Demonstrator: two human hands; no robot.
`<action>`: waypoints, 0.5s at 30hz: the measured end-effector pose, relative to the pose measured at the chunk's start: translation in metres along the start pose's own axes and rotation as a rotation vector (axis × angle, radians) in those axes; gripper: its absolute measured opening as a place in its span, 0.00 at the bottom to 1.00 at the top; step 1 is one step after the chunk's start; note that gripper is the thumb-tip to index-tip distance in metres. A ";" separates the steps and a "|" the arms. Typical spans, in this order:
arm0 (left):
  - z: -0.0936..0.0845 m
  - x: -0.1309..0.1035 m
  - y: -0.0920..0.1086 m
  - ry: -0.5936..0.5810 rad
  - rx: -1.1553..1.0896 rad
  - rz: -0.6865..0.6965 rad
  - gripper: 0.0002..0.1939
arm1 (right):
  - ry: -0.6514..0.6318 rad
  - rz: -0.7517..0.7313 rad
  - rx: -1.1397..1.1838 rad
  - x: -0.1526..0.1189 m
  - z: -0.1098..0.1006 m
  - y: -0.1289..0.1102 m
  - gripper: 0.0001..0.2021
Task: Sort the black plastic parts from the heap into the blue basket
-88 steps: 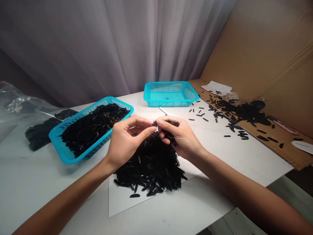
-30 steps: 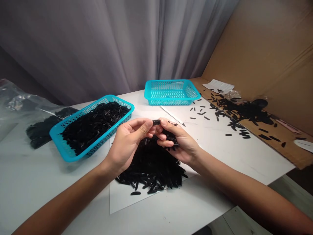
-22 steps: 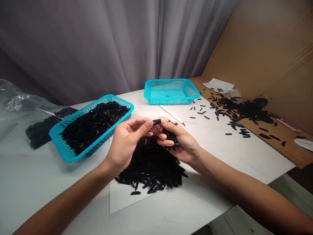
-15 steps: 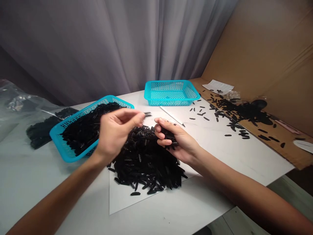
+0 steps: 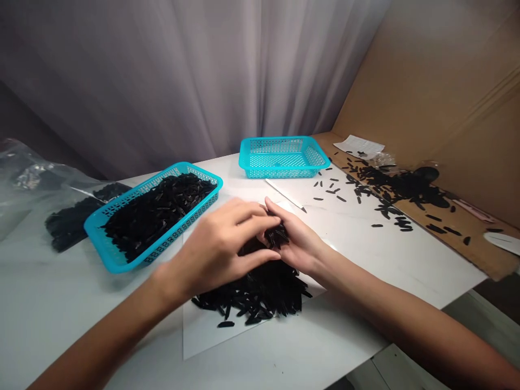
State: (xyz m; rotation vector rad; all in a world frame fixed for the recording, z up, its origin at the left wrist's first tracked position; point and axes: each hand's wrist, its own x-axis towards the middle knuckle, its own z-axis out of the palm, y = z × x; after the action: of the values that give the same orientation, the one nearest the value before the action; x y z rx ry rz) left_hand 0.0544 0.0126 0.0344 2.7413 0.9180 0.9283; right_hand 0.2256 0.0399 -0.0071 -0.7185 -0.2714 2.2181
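Note:
My right hand (image 5: 298, 241) is wrapped round a bunch of small black strips (image 5: 276, 235), palm turned toward the left. Against that bunch press the fingertips of my left hand (image 5: 227, 238), thumb below and fingers above, closed on the strips. Both hands are over a loose pile of black strips (image 5: 260, 295), which lies on a white sheet (image 5: 203, 338) and is partly hidden by my left hand. To the left, a blue basket (image 5: 117, 268) is full of the same black strips.
Behind the hands is another blue basket (image 5: 284, 173) with bare mesh showing, and a white pen (image 5: 284, 194). More black strips (image 5: 406, 187) lie scattered at right on cardboard (image 5: 495, 260). A clear plastic bag (image 5: 36, 173) with black material is at far left.
My left hand has moved right and down from beside the left basket to the bunch in my right hand. The strips at its fingertips earlier no longer show separately.

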 end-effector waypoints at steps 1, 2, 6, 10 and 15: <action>0.005 -0.001 0.003 -0.030 0.021 0.039 0.18 | 0.007 0.002 -0.012 -0.001 0.000 0.001 0.10; 0.009 -0.002 0.005 -0.045 0.046 0.066 0.16 | 0.005 0.005 -0.022 -0.001 0.000 0.003 0.11; 0.018 -0.007 -0.002 -0.040 0.086 0.086 0.12 | -0.035 0.007 -0.016 0.000 0.000 0.008 0.12; 0.018 -0.007 -0.003 0.017 0.028 0.029 0.11 | -0.036 0.011 0.012 0.000 0.000 0.010 0.12; 0.010 -0.001 0.001 0.132 -0.088 -0.197 0.06 | 0.021 0.013 0.008 0.000 0.002 0.008 0.13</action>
State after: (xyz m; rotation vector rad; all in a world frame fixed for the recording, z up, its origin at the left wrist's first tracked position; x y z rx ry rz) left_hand 0.0595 0.0120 0.0261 2.4872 1.1170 1.0940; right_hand 0.2199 0.0350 -0.0088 -0.7411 -0.2476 2.2217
